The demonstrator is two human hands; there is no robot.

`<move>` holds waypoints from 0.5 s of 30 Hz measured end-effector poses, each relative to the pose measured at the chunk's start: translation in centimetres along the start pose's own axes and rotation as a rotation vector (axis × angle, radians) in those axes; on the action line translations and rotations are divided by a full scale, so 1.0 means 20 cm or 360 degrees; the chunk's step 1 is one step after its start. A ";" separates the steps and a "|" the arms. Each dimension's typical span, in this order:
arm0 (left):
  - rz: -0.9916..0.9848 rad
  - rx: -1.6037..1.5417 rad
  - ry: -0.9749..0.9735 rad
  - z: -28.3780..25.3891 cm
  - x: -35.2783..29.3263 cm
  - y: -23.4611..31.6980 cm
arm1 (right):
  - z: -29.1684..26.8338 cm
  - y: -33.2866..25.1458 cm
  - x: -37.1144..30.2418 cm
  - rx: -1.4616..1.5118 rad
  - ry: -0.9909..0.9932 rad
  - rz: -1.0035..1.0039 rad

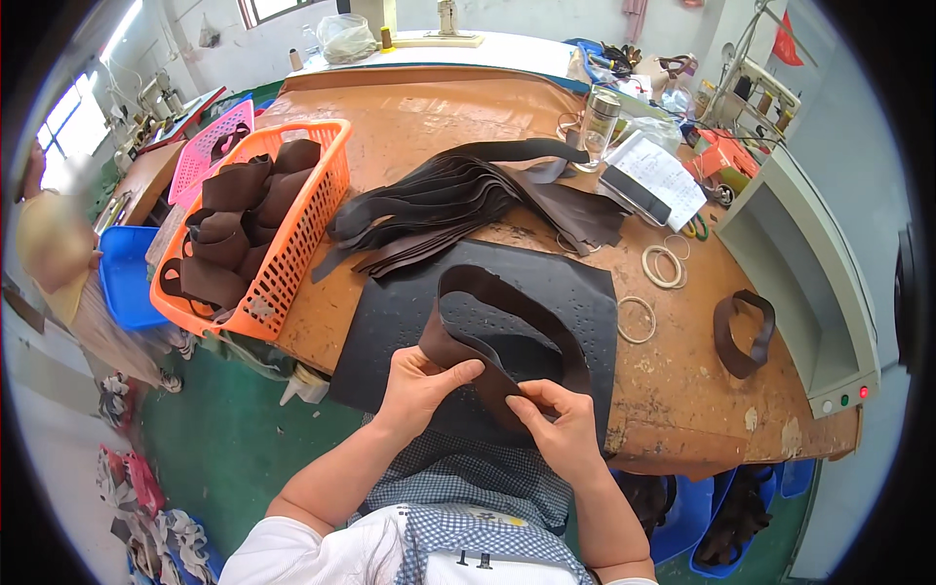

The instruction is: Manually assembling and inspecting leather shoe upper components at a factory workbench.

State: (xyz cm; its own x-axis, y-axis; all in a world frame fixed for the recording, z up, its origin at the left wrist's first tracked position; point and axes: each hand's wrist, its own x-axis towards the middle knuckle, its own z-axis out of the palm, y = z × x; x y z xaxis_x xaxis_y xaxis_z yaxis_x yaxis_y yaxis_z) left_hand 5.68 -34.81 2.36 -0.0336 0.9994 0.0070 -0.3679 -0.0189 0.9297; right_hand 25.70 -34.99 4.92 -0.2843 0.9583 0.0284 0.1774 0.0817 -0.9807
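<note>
Between my two hands is a dark brown leather strip (522, 304) bent into a loop, held above a black mat (380, 341). My left hand (419, 388) pinches the loop's near left side, thumb on the outer face. Further right along the same edge, my right hand (558, 421) grips it between thumb and fingers. The fingertips behind the strip are hidden. Beyond the mat lies a fanned pile of long dark strips (439, 200). A separate brown leather loop (743, 333) stands on the table at the right.
An orange basket (327, 185) full of rolled brown loops stands at the left. Rings of pale tape (663, 266), a phone (634, 193), paper and a glass jar (599, 122) lie at the back right. A grey open-fronted machine (814, 263) borders the table's right side. Someone (58, 244) stands far left.
</note>
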 end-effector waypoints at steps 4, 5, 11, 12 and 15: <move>0.0096 0.0111 0.0005 0.04 -0.01 0.05 | 0.02 -0.05 0.04 0.0093 -0.0023 0.0076; 0.0137 0.0152 0.0036 0.05 -0.03 0.09 | 0.03 -0.05 0.04 0.0099 -0.0032 0.0060; 0.1104 0.0974 -0.0103 -0.01 0.02 0.42 | 0.07 -0.06 0.21 0.0038 -0.0100 -0.0645; 0.1346 0.1277 -0.0152 -0.03 0.01 0.47 | 0.09 -0.07 0.23 0.0056 -0.0126 -0.0662; 0.1053 0.1109 -0.0092 -0.09 0.01 0.43 | 0.14 -0.06 0.26 0.0032 -0.0210 -0.0651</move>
State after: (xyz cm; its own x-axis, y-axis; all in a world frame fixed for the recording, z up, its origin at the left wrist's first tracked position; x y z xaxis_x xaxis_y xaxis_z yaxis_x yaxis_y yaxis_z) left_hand 0.75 -34.83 9.67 0.0165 0.7927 0.6093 0.3445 -0.5766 0.7408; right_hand 21.37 -30.79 5.64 -0.4457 0.8048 0.3919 0.0069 0.4409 -0.8975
